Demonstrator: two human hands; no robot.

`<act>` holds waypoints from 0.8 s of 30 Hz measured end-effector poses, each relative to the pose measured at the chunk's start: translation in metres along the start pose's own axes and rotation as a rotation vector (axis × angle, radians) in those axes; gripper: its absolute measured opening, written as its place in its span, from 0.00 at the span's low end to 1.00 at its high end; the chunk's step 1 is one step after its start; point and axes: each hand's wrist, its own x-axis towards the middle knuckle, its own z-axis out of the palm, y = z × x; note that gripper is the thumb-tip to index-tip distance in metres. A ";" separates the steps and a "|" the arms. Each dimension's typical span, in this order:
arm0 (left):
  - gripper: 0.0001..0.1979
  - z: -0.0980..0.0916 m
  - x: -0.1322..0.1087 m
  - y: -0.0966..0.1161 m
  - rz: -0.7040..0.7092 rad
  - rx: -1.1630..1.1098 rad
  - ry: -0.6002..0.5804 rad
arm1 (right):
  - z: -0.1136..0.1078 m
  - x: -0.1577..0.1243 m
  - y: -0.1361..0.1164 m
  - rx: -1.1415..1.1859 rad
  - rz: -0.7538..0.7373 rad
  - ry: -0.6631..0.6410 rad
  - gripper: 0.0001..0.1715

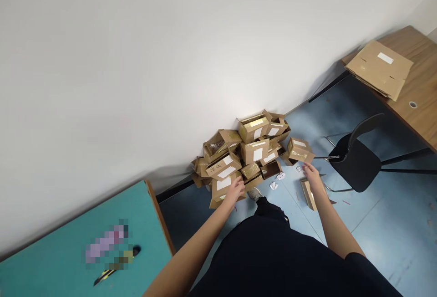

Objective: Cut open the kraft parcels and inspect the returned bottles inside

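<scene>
Hanging well apart beside cardboard boxes [248, 153], both hands [235, 193] look half-curled; whether gripping anything, I cannot tell.

This is looking like a packing or storage workroom: opened cardboard boxes [246, 151] are lying heaped against a plain white wall [170, 60], and flattened cartons [378, 67] are resting on a wood-grain counter [421, 87]. A utility knife [108, 272] is lying on a teal-topped counter [51, 265].

Brown cardboard boxes [251, 150], white-labelled, several open-topped, heaped at mixed tilts, beside a pale wall [136, 60]
</scene>
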 end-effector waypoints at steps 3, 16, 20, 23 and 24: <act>0.31 -0.023 -0.016 -0.019 -0.026 -0.055 0.095 | 0.026 -0.020 0.007 -0.049 0.028 -0.134 0.33; 0.30 -0.085 -0.119 -0.091 0.066 -0.448 0.439 | 0.201 -0.090 -0.008 -0.356 -0.195 -0.882 0.33; 0.31 -0.100 -0.167 -0.131 0.090 -0.628 0.615 | 0.252 -0.122 -0.014 -0.501 -0.306 -1.105 0.35; 0.30 -0.107 -0.206 -0.171 0.116 -0.788 0.756 | 0.287 -0.161 -0.016 -0.584 -0.436 -1.242 0.34; 0.29 -0.108 -0.218 -0.185 0.119 -0.841 0.802 | 0.297 -0.176 -0.015 -0.600 -0.473 -1.282 0.34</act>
